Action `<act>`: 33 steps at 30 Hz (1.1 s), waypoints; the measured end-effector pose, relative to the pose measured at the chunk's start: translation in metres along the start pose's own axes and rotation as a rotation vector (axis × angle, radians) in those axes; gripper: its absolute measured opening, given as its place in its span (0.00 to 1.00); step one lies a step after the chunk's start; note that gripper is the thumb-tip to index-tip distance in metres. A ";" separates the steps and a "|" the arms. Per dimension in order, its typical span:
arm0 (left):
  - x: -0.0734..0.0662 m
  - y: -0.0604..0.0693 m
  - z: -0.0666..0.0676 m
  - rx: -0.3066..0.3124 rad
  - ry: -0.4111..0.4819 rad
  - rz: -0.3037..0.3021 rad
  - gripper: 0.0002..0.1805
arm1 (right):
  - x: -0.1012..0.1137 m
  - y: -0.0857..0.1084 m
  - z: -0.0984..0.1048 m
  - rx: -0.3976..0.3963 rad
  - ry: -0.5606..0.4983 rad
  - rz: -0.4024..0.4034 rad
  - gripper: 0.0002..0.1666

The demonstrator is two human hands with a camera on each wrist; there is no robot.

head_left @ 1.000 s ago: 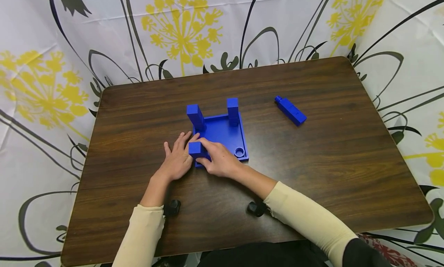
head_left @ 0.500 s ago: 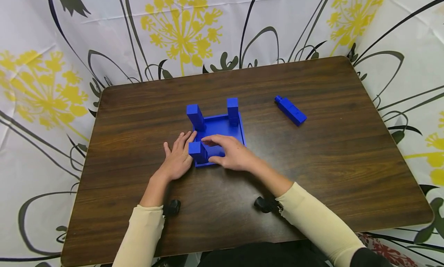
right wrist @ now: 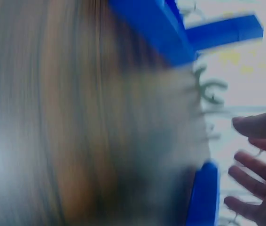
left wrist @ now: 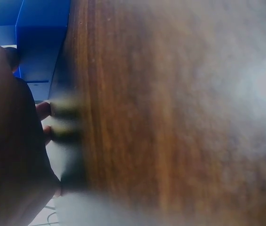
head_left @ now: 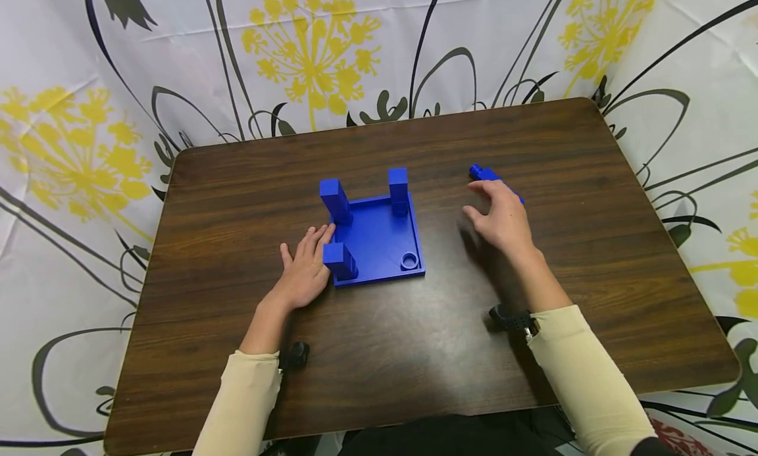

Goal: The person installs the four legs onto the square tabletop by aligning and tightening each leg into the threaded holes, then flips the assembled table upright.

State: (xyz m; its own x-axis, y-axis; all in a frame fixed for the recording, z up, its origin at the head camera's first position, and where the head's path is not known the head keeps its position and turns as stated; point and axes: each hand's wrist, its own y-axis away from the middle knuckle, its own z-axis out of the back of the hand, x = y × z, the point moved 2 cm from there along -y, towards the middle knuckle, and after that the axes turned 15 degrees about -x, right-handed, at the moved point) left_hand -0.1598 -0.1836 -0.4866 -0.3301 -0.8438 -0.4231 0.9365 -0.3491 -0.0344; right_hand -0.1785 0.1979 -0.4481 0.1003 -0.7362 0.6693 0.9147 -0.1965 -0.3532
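A square blue tray-like base [head_left: 379, 239] with a raised rim lies on the table. Blue square posts stand at three of its corners: back left [head_left: 335, 201], back right [head_left: 399, 190] and front left [head_left: 339, 261]. At the front right corner a round socket [head_left: 409, 261] shows. My left hand [head_left: 303, 275] rests with extended fingers against the base's left side. My right hand [head_left: 503, 218] hovers, fingers apart, just over a loose blue post [head_left: 485, 173] with a round peg end, partly covering it. In the right wrist view that loose post [right wrist: 204, 195] lies apart from the fingers.
The brown wood-grain table [head_left: 568, 245] carries these parts, with its rounded back edge against a white flowered curtain [head_left: 367, 54]. Black wrist cameras are strapped near the left cuff [head_left: 294, 355] and the right cuff [head_left: 510, 319].
My right hand has let go of the front left post and moved right and away from me to the loose post. My left hand has stayed at the base's side.
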 end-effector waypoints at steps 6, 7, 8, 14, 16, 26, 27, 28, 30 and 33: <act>0.003 -0.001 -0.003 -0.004 0.005 0.000 0.40 | -0.039 -0.008 0.012 0.034 0.236 -0.103 0.38; 0.003 -0.001 -0.003 -0.004 0.005 -0.001 0.40 | -0.042 -0.009 0.013 0.025 0.256 -0.114 0.38; 0.003 -0.001 -0.003 -0.005 0.006 -0.001 0.40 | -0.045 -0.011 0.014 0.020 0.274 -0.123 0.39; 0.002 0.000 -0.002 -0.003 0.008 0.007 0.40 | -0.059 -0.020 0.015 0.081 0.326 -0.194 0.44; 0.002 0.000 -0.001 0.001 0.009 0.008 0.40 | -0.061 -0.021 0.014 0.101 0.329 -0.201 0.44; 0.002 0.001 -0.001 -0.003 0.009 0.002 0.40 | -0.069 -0.025 0.014 0.107 0.320 -0.192 0.32; 0.002 0.001 -0.001 -0.003 0.008 0.003 0.41 | -0.069 -0.025 0.015 0.104 0.316 -0.196 0.31; 0.002 0.001 -0.001 -0.003 0.009 0.004 0.41 | -0.070 -0.025 0.015 0.103 0.309 -0.205 0.31; 0.001 0.001 -0.001 -0.004 0.006 0.004 0.41 | -0.071 -0.026 0.017 0.101 0.287 -0.230 0.30; 0.000 0.001 0.000 -0.006 0.002 0.003 0.41 | -0.072 -0.026 0.019 0.084 0.226 -0.286 0.30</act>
State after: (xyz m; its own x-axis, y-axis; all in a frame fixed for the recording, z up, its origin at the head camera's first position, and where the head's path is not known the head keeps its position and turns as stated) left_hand -0.1594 -0.1841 -0.4867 -0.3269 -0.8440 -0.4252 0.9381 -0.3442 -0.0382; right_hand -0.2024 0.2681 -0.4742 -0.2440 -0.7857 0.5685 0.9230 -0.3680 -0.1123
